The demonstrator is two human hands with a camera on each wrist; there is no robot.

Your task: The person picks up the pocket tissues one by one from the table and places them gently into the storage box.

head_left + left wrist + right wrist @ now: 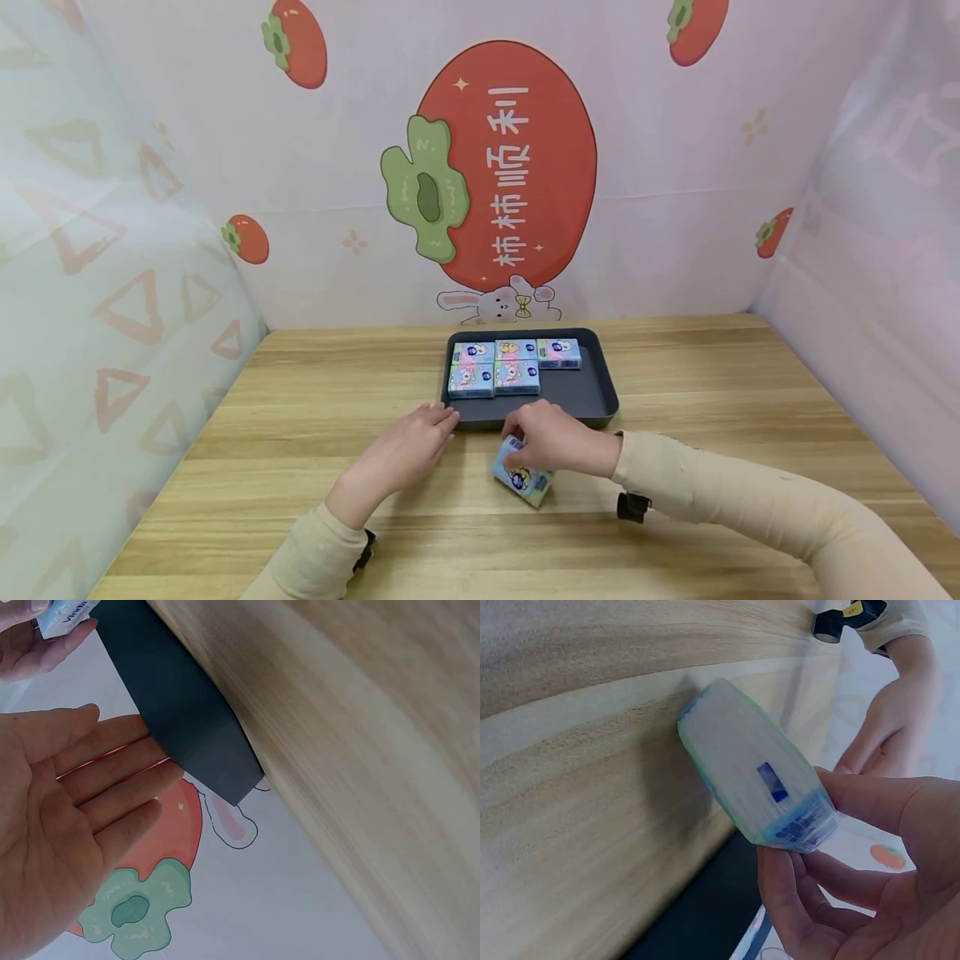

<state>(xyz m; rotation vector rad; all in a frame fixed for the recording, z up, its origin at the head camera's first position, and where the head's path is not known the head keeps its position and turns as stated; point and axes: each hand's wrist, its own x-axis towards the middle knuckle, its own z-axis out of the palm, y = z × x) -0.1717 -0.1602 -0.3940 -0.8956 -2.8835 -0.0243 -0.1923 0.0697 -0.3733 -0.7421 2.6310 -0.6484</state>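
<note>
A small blue tissue pack (522, 472) with printed cartoon art is pinched between the thumb and fingers of my right hand (558, 439), just in front of the dark tray (606, 392). The right wrist view shows the pale underside of this tissue pack (750, 761), tilted above the wood. My left hand (408, 446) touches the tray's near left corner with nearly straight fingers, and nothing lies in its palm (52, 817). Inside the tray, several similar packs (471, 381) sit in two rows at the left and back; the back row reaches farther right.
The tray stands on a wooden table (315, 392) near its back edge. Behind it hangs a printed backdrop (510, 167) with persimmons and a rabbit. Patterned side sheets (112, 250) flank the table. Each wrist bears a black strap device (633, 507).
</note>
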